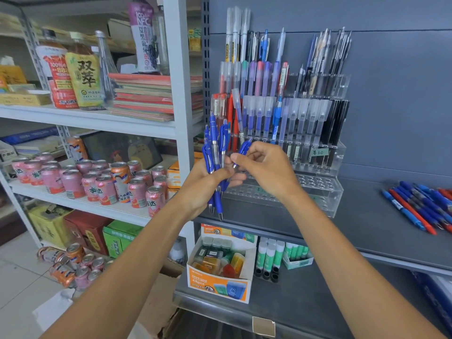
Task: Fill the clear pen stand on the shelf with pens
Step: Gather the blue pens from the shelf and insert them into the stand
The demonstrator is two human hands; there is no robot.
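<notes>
I have the pen stand (318, 189) on the shelf (367, 228), against its back wall and toward its left edge. My left hand (203, 184) grips a bunch of pens (215, 148) before the stand's left end. My right hand (266, 167), just beside it, pinches a single pen (244, 146). Loose pens (420, 206) lie at the shelf's right edge. On the lower shelf, a box (220, 282) sits left of the glue sticks (269, 255).

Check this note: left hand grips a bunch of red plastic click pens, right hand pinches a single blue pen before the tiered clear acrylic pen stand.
Wrong colour. In the head view the left hand grips a bunch of blue plastic click pens, not red; the right hand pinches a single blue pen before the tiered clear acrylic pen stand.
</notes>
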